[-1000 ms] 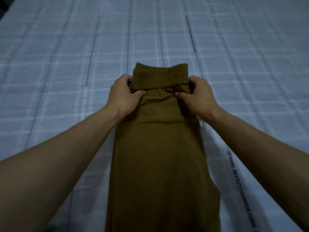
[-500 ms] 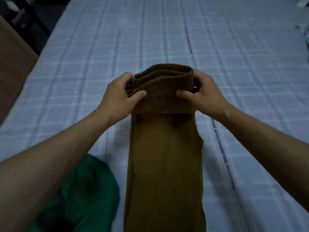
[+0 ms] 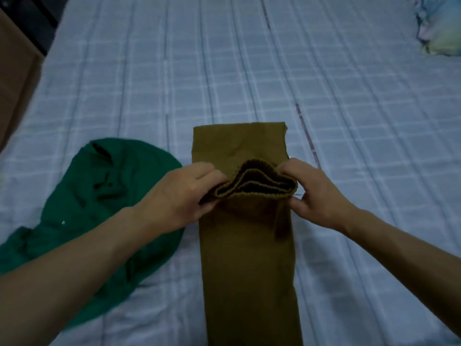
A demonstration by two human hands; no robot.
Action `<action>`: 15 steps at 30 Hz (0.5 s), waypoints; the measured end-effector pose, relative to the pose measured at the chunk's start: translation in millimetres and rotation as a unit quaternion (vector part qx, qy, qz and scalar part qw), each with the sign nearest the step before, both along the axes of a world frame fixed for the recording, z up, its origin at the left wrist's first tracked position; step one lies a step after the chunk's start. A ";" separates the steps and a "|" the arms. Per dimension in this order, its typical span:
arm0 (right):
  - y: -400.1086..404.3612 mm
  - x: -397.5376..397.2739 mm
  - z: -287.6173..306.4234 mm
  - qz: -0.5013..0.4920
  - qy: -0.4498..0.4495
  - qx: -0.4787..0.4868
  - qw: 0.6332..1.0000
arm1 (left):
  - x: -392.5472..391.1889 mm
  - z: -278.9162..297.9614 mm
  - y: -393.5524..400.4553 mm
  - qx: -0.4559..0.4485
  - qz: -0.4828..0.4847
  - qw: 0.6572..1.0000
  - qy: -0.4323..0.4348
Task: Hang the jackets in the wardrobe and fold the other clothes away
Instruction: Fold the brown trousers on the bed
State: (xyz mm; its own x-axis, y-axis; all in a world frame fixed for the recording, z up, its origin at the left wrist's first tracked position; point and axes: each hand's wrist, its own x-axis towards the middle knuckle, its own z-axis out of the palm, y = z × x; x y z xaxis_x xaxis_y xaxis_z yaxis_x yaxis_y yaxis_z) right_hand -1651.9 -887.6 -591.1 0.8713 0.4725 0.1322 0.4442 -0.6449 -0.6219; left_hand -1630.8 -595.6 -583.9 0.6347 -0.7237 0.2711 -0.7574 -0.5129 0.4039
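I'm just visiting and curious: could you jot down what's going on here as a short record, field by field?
Setting: a bed with a pale checked sheet
Main item: olive-brown trousers, laid lengthwise
Left hand: grips the left end of the elastic waistband
Right hand: pinches the right end of the waistband
Fold state: waistband held over the trouser legs, far part lying flat
Nearby: crumpled green garment to the left; pillow at the far right corner

No legible text: only a blurred, unreadable printed strip on the bedsheet.
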 end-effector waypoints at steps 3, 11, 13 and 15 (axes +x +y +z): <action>2.9 -52.8 -7.8 0.011 0.004 -0.028 1.000 | -50.1 -6.3 5.7 0.006 -0.027 1.000 -0.006; 6.2 -163.4 -28.7 0.056 -0.018 -0.124 0.991 | -159.3 -41.0 14.4 0.010 -0.080 0.997 -0.018; 5.3 -181.2 -40.7 0.068 -0.018 -0.151 0.986 | -175.4 -51.1 13.7 0.022 -0.098 0.995 -0.017; 3.1 -197.4 -52.5 0.067 -0.017 -0.179 0.981 | -189.4 -59.9 13.1 0.030 -0.102 0.994 -0.011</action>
